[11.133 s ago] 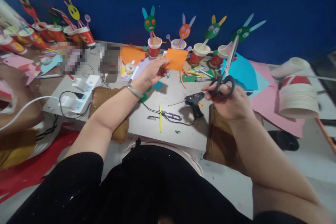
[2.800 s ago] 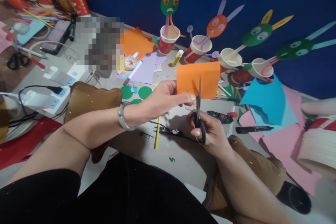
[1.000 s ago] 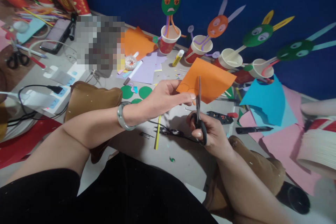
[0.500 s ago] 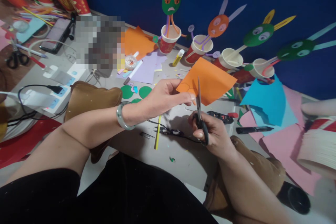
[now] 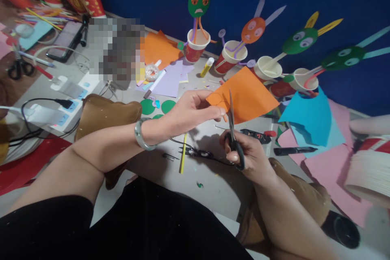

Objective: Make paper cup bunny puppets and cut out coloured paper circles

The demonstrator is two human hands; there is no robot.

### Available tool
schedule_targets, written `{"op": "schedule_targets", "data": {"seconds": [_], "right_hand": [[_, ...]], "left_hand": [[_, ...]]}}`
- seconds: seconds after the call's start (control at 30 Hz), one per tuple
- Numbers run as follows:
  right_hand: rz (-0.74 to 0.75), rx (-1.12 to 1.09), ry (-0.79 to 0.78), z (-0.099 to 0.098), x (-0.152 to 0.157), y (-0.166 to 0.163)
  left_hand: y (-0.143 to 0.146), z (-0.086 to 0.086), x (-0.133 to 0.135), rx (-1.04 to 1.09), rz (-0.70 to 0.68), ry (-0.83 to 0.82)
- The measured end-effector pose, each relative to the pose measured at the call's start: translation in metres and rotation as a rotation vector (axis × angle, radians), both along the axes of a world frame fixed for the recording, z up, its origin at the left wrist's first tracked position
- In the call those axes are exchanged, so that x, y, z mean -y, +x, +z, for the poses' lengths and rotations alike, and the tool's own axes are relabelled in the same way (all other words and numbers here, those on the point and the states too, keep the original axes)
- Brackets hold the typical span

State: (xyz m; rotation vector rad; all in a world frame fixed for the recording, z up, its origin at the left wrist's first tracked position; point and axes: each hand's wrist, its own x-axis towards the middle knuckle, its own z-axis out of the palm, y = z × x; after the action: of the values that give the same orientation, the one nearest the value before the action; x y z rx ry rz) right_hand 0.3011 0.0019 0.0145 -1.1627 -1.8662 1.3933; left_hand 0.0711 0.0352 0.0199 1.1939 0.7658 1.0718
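An orange sheet of paper (image 5: pixel 251 93) is pinched between the thumb and fingers of my left hand (image 5: pixel 195 111), above the table. Drawn outlines show on its left part, close to my thumb. My right hand (image 5: pixel 248 152) is wrapped round the black handles of a pair of scissors (image 5: pixel 232 115). Their blades point up and lie at the paper's lower edge, just right of my left fingertips. Below my hands, a yellow pipe cleaner (image 5: pixel 183 156) and small dark snips (image 5: pixel 199 152) lie on the table. Green paper circles (image 5: pixel 168 107) are partly hidden behind my left hand.
Paper cups with rabbit-like paper heads, such as this red cup (image 5: pixel 195 50), line the blue wall. A glue stick (image 5: pixel 207 67) stands before them. Blue paper (image 5: pixel 313 118) and a black marker (image 5: pixel 295 151) lie to the right. A power strip (image 5: pixel 71 105) with cables sits at left.
The orange paper has turned slightly and moved a little to the right, showing more of its drawn outlines. My right hand and the scissors have shifted slightly right.
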Motion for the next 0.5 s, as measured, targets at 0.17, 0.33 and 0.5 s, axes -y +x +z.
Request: {"op": "schedule_targets", "data": {"seconds": [0.17, 0.33, 0.5], "right_hand": [[0.004, -0.009, -0.002, -0.0003, 0.0003, 0.001], [-0.003, 0.0, -0.015, 0.0004, 0.0004, 0.0], [0.005, -0.012, -0.011, 0.0007, 0.0006, -0.0012]], "left_hand": [[-0.0008, 0.0015, -0.0006, 0.004, -0.008, 0.019], [-0.0008, 0.0018, -0.0005, -0.01, 0.006, 0.006], [-0.0003, 0.0002, 0.0003, 0.003, 0.007, 0.021]]}}
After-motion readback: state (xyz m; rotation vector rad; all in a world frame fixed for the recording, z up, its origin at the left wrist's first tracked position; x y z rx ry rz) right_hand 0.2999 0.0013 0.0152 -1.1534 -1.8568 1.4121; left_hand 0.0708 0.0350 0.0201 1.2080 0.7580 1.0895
